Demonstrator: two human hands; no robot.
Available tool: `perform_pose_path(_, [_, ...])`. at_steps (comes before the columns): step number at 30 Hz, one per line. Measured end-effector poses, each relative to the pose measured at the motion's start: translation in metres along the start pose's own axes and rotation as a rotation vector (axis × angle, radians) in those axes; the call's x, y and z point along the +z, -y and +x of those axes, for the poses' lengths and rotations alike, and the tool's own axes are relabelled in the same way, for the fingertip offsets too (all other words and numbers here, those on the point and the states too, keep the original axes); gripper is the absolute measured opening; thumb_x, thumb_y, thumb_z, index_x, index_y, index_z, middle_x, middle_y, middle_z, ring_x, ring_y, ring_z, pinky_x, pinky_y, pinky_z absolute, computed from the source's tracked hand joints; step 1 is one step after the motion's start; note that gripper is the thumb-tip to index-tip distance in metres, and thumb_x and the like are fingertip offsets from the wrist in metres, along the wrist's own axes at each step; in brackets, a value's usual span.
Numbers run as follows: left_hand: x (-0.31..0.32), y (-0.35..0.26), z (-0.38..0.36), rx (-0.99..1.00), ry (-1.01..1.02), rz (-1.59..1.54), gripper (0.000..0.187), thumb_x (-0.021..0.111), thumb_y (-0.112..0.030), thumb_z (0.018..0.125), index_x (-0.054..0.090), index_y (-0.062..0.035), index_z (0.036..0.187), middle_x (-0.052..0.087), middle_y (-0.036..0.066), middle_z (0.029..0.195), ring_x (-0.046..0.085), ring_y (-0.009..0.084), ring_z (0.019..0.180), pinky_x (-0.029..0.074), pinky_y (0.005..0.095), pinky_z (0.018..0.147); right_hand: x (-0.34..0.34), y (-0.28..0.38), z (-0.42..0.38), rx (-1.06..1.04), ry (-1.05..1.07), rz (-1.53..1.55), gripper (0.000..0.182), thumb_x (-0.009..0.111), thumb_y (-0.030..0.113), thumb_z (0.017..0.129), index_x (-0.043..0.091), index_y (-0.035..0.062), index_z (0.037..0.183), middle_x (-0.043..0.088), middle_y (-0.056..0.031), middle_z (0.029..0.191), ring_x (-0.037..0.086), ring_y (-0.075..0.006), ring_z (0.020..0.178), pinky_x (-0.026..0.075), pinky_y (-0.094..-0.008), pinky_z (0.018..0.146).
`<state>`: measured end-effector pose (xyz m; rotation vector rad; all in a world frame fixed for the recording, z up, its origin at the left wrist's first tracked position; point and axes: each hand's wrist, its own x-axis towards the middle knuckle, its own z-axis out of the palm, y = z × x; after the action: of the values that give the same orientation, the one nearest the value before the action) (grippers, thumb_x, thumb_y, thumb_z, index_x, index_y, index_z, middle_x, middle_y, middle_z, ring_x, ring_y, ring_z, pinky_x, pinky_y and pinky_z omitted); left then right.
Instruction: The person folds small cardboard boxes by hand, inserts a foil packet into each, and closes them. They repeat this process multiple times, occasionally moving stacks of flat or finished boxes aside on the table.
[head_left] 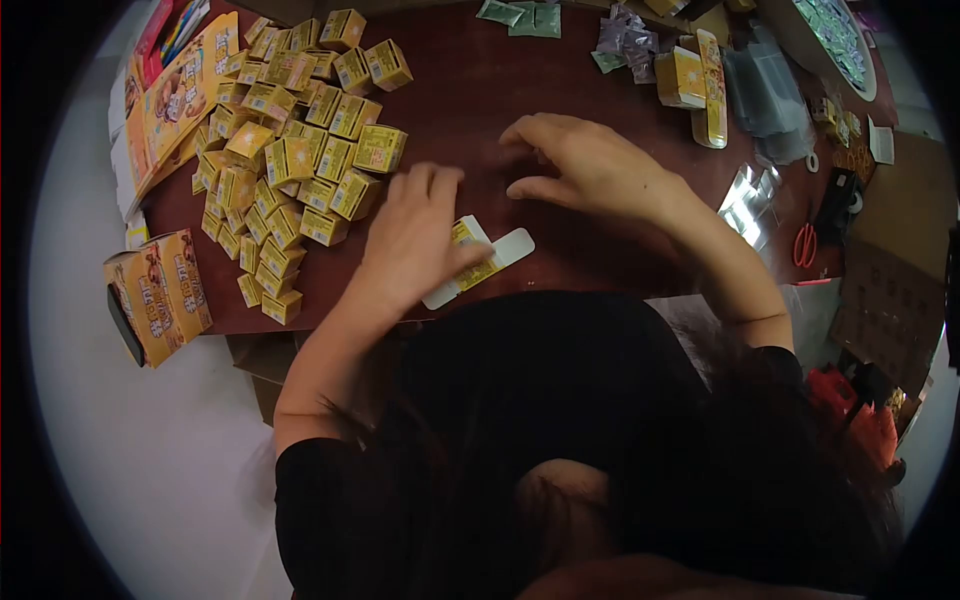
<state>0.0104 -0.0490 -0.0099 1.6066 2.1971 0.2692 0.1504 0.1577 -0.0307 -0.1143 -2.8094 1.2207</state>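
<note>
A small yellow carton (470,270) with white end flaps folded out lies near the table's front edge. My left hand (410,235) is over its left side, fingers stretched out and slightly blurred, the thumb across the carton. The hand hides part of it. To the right and farther back, my right hand (595,165) hovers over the table with curved fingers and thumb apart, nothing between them. Left of my left hand lies a big heap of closed yellow boxes (290,160), the nearest right beside its fingers.
Larger printed orange cartons (185,100) lie at the left, and another orange box (160,295) sits at the left edge. At the right are flat yellow cartons (710,90), clear plastic sleeves (765,90), red-handled scissors (804,245) and a tray of green sachets (835,40). Purple sachets (628,40) lie at the back.
</note>
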Motion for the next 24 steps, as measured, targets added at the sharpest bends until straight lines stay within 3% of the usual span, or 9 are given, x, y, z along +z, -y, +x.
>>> perform_pose_path(3, [0.029,-0.002,-0.033,-0.035,0.023,0.095,0.074,0.088,-0.025,0.068,0.052,0.0009,0.128,0.052,0.018,0.123,0.056,0.0384,0.11,0.052,0.0442,0.091,0.008,0.007,-0.001,0.027,-0.037,0.038,0.041,0.076,0.024,0.087,0.061,0.0035,0.119,0.067,-0.0134,0.106,0.068,-0.0281,0.091,0.055,-0.0383,0.077])
perform_pose_path(5, [0.027,0.002,-0.038,-0.145,0.081,-0.038,0.065,0.085,-0.02,0.072,0.054,0.0006,0.125,0.055,0.017,0.115,0.059,0.0356,0.107,0.053,0.0426,0.088,0.013,0.012,0.005,0.139,-0.086,0.103,0.034,0.073,0.026,0.09,0.063,0.0033,0.113,0.067,-0.0125,0.106,0.069,-0.0295,0.093,0.056,-0.0398,0.081])
perform_pose_path(8, [0.022,0.013,-0.027,-0.154,0.039,-0.116,0.045,0.08,-0.013,0.077,0.06,0.0009,0.115,0.06,0.015,0.1,0.063,0.0355,0.098,0.053,0.0439,0.083,0.012,0.031,0.009,0.1,-0.218,0.186,0.03,0.074,0.024,0.089,0.064,0.003,0.109,0.066,-0.0111,0.101,0.068,-0.0271,0.084,0.056,-0.0384,0.077])
perform_pose_path(11, [0.007,0.016,-0.016,-0.217,-0.067,-0.31,0.025,0.076,-0.011,0.085,0.065,0.0012,0.103,0.064,0.009,0.084,0.066,0.0255,0.083,0.053,0.0373,0.075,0.001,0.05,0.002,0.079,-0.239,0.216,0.029,0.077,0.021,0.086,0.065,0.0041,0.107,0.065,-0.0091,0.098,0.065,-0.0265,0.086,0.055,-0.0376,0.076])
perform_pose_path(14, [-0.007,0.018,-0.006,-0.2,-0.127,-1.057,0.014,0.067,-0.016,0.098,0.064,-0.0019,0.099,0.062,-0.002,0.087,0.053,0.003,0.078,0.045,0.0203,0.069,0.01,0.048,-0.007,-0.111,-0.342,0.018,0.03,0.079,0.019,0.083,0.066,0.006,0.106,0.065,-0.007,0.098,0.063,-0.027,0.092,0.054,-0.037,0.076])
perform_pose_path(17, [-0.014,0.008,0.0,-0.109,-0.122,-1.128,0.015,0.068,-0.016,0.098,0.064,-0.002,0.1,0.063,-0.002,0.088,0.054,0.0033,0.077,0.044,0.0198,0.069,0.002,0.052,-0.009,-0.075,-0.414,-0.197,0.031,0.081,0.019,0.08,0.066,0.0073,0.105,0.065,-0.0049,0.1,0.06,-0.0276,0.098,0.053,-0.0366,0.075])
perform_pose_path(21, [-0.007,0.007,0.003,-0.099,-0.17,-1.192,0.016,0.068,-0.018,0.098,0.063,-0.0029,0.102,0.063,-0.002,0.089,0.054,0.003,0.078,0.044,0.0192,0.069,-0.014,0.05,-0.011,-0.044,-0.363,-0.139,0.027,0.081,0.019,0.08,0.067,0.0074,0.1,0.065,-0.0048,0.095,0.062,-0.0274,0.092,0.053,-0.0371,0.073])
perform_pose_path(23, [-0.006,0.015,0.002,-0.223,-0.024,-1.306,0.024,0.066,-0.019,0.099,0.06,-0.002,0.114,0.066,0.005,0.104,0.063,0.0083,0.09,0.052,0.0233,0.079,-0.018,0.049,-0.011,0.018,-0.273,0.049,0.019,0.081,0.011,0.081,0.068,0.0039,0.094,0.065,-0.0057,0.089,0.067,-0.0175,0.083,0.056,-0.0301,0.071])
perform_pose_path(24, [-0.006,0.017,0.002,-0.223,-0.025,-1.309,0.024,0.066,-0.019,0.099,0.06,-0.002,0.114,0.066,0.005,0.104,0.063,0.0083,0.09,0.052,0.0233,0.079,-0.021,0.048,-0.011,0.019,-0.271,0.048,0.019,0.081,0.011,0.081,0.068,0.0039,0.094,0.065,-0.0057,0.089,0.067,-0.0175,0.083,0.056,-0.0301,0.071])
